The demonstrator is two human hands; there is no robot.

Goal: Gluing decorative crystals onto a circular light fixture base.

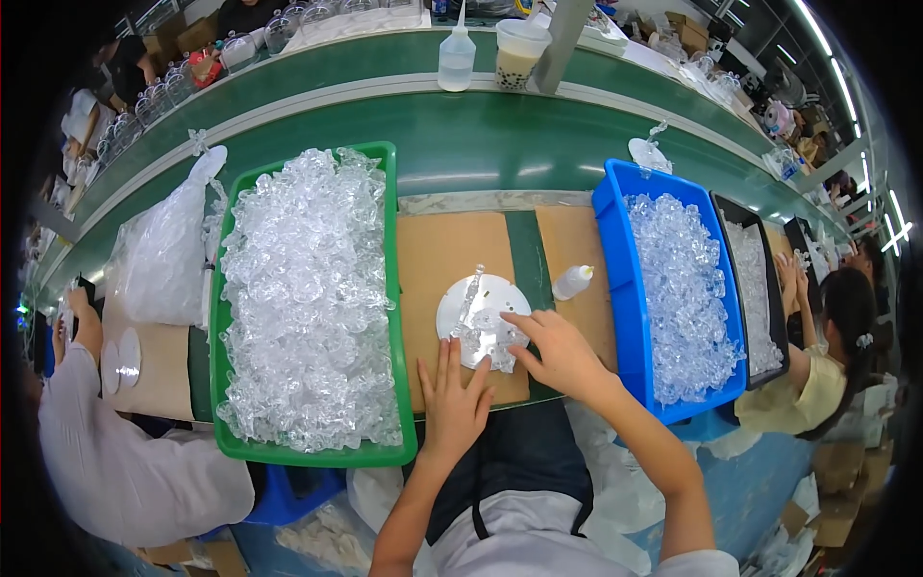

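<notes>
Presently two hands (pixel 456 409) (pixel 565 358) have fingertips over one white disc (pixel 494 299)

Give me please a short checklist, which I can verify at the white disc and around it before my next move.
1. White disc in front of the person, between the two bins: ok.
2. Left hand at the disc: ok, fingers spread, fingertips at its near left edge.
3. Right hand firmly gripping the clear pieces on the disc: cannot tell; its fingers are at them.
4. Stock of clear parts: ok, the green bin on the left and the blue bin on the right are both well filled.
5. Small bottle within reach: ok, right of the disc.
6. Bottle's nozzle closed: cannot tell, too small.
</notes>
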